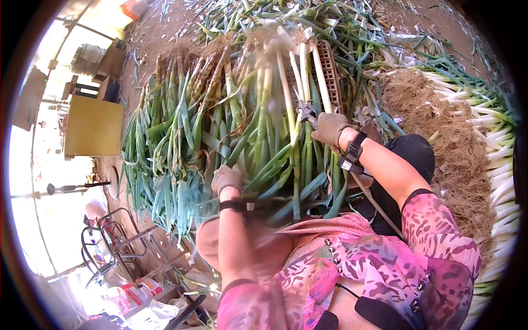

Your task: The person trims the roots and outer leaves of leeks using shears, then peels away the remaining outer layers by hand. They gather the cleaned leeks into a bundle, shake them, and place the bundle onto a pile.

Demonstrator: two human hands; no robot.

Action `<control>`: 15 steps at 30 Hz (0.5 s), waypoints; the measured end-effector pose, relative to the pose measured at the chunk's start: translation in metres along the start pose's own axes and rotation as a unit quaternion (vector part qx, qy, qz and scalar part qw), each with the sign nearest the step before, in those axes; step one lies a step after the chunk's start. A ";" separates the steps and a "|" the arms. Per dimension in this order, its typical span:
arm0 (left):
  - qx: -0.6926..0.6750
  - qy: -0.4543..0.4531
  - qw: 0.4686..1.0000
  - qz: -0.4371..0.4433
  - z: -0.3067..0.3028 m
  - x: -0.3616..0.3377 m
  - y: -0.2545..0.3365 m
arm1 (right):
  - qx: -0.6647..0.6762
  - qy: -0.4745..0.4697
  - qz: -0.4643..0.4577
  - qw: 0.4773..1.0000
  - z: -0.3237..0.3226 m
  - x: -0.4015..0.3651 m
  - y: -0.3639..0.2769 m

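Note:
My left hand (226, 179), in a tan glove, is closed at the leafy ends of the long green leeks (184, 132), with leaves against its fingers. My gloved right hand (330, 130) is wrapped round a grey metal cutting tool (307, 112), whose exact shape is hard to make out. The tool lies against the stalks of several pale leeks (320, 77). Their roots point away from me, and their leaves come down towards my lap.
Trimmed white leeks (500, 165) with a mass of brown roots (440, 148) lie at the right. A brown plastic crate (330, 71) shows beneath leeks. At the left are a yellow box (94, 126) and a metal-framed cart (113, 239). Loose leaves (352, 27) litter the far ground.

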State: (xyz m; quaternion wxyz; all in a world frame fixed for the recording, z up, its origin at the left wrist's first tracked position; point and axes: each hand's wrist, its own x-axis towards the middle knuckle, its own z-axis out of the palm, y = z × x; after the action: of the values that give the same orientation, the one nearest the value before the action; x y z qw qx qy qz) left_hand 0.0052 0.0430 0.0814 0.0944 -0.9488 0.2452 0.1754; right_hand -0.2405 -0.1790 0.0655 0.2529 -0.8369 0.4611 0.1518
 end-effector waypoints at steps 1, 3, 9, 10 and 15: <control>-0.014 0.025 0.999 0.028 -0.001 0.000 0.004 | 0.002 -0.011 0.000 1.000 0.002 0.001 -0.002; -0.076 0.037 0.992 0.098 0.005 -0.003 0.024 | 0.017 0.009 -0.008 1.000 0.006 -0.002 -0.005; -0.015 0.107 0.976 0.187 0.049 0.000 0.091 | 0.060 -0.084 -0.069 0.992 0.014 -0.074 -0.010; -0.014 0.093 0.978 0.185 0.051 0.004 0.095 | 0.054 -0.111 -0.095 0.988 0.021 -0.088 -0.007; -0.019 -0.046 0.991 0.124 0.050 0.006 0.105 | 0.088 -0.069 -0.043 0.993 0.034 -0.106 0.009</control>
State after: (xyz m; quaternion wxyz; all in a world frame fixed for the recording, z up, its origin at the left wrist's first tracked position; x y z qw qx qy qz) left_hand -0.0571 -0.0371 0.0232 0.0652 -0.9036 0.3529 0.2339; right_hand -0.3046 -0.0901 0.0863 0.3628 -0.8180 0.4180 0.1570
